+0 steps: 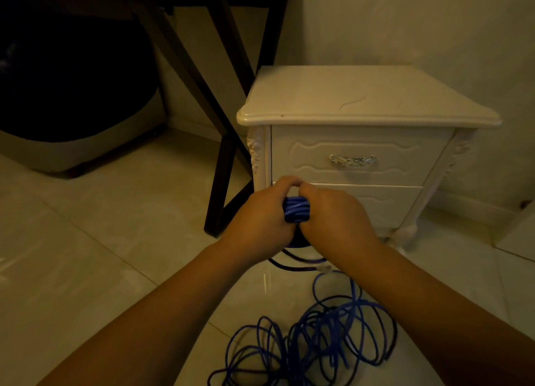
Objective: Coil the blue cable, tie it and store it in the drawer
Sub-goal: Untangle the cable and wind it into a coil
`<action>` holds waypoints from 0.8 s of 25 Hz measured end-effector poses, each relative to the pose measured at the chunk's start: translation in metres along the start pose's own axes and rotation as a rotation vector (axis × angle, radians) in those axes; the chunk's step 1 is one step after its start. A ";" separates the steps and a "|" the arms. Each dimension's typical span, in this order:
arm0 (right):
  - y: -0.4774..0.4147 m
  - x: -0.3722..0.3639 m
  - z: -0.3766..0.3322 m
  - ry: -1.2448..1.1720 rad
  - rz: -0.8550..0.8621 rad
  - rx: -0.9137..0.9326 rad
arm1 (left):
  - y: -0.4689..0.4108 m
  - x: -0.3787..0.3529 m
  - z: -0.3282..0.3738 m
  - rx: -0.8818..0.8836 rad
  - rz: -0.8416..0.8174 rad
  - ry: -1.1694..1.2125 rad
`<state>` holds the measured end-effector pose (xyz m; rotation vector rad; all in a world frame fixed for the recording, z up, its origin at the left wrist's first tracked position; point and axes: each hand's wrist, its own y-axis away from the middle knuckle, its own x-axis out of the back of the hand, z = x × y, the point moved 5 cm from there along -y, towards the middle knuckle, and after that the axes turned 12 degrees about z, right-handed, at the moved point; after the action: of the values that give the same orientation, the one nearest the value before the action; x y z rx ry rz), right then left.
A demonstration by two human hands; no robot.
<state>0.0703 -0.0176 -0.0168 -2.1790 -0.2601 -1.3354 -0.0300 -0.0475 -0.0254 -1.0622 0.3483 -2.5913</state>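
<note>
a home bedroom: cream nightstand (362, 142), tiled floor (101, 241).

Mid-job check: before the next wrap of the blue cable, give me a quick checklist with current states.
1. Coiled bundle gripped by both hands: ok, left hand and right hand close around it.
2. All cable gathered: not ok, loose loops lie tangled on the floor.
3. Connector end located: ok, hanging free below the hands.
4. Tie in place: cannot tell, fingers hide the bundle.
5. Drawer open for storing: not ok, both nightstand drawers look shut.
6. Nightstand top free for setting down: ok.
</note>
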 end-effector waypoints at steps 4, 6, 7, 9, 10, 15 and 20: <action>-0.004 0.012 0.017 -0.375 0.002 -0.188 | -0.008 0.005 -0.007 0.112 0.135 0.184; -0.003 0.008 0.028 -0.677 -0.138 -0.355 | -0.011 0.005 -0.014 0.290 0.155 0.339; 0.001 0.005 0.030 -0.794 -0.226 -0.425 | -0.010 0.005 -0.018 0.394 0.177 0.425; 0.011 -0.002 0.030 -0.997 -0.354 -0.531 | -0.009 0.008 -0.027 0.564 0.253 0.578; 0.014 -0.005 0.027 -1.098 -0.366 -0.566 | -0.008 0.008 -0.032 0.622 0.292 0.626; 0.022 -0.026 0.014 -1.283 -0.097 -0.666 | 0.003 -0.005 -0.035 0.824 0.455 0.798; 0.024 -0.029 0.025 -1.211 0.229 -0.817 | 0.020 -0.022 -0.020 0.830 0.358 0.900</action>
<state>0.0856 -0.0205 -0.0593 -3.3209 0.1433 0.2475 -0.0254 -0.0553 -0.0606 0.4211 -0.3192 -2.3197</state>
